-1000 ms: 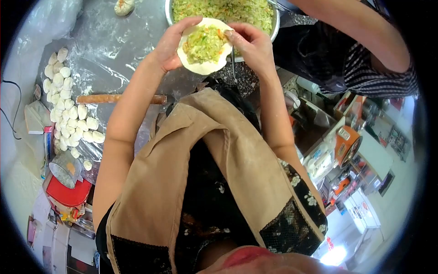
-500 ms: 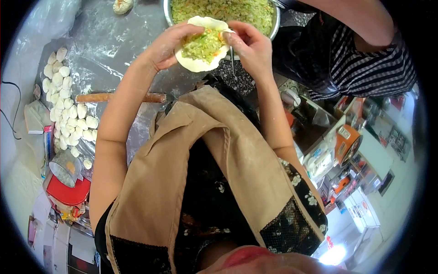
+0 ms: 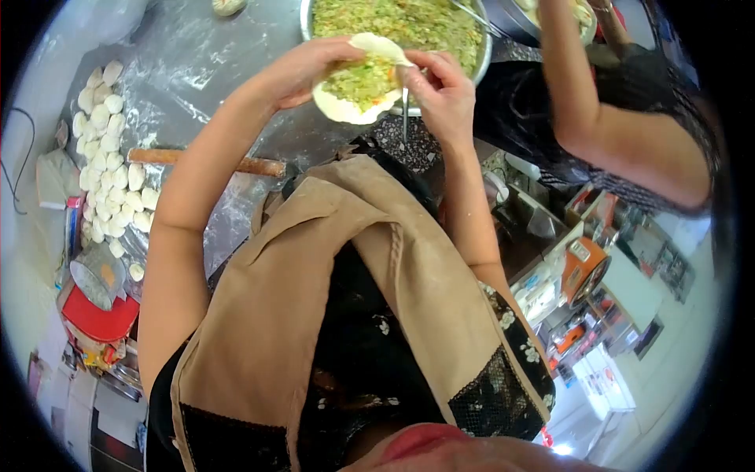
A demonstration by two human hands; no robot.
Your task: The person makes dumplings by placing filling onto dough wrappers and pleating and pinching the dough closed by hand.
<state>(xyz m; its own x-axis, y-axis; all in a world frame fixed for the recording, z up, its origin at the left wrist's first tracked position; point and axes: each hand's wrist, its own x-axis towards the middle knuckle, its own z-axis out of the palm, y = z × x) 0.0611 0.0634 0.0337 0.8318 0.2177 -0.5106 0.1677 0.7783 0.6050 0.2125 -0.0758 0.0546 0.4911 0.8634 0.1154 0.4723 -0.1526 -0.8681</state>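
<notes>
A round dough wrapper (image 3: 344, 112) with chopped green and orange vegetable filling (image 3: 362, 82) on it is held up between my two hands. My left hand (image 3: 314, 69) supports its left side, the thumb over the rim. At the right edge, my right hand (image 3: 439, 88) pinches the dough between thumb and fingers. A thin metal handle (image 3: 405, 118) sticks down beside the right fingers; whether they grip it I cannot tell. Just beyond is a large metal bowl (image 3: 485, 59) of the same filling, with a metal utensil (image 3: 472, 16) in it.
A wooden rolling pin (image 3: 259, 166) lies on the floury table (image 3: 189, 94). Left of it are many small dough pieces (image 3: 114, 181). One filled bun (image 3: 228, 6) sits at the far edge. On the right, another person's arm (image 3: 621, 134) reaches toward a second bowl (image 3: 586, 31).
The wrapper and my hands have shifted slightly right in view, and its right edge looks more gathered. The other person's arm has swung into a new position, and a second bowl now shows.
</notes>
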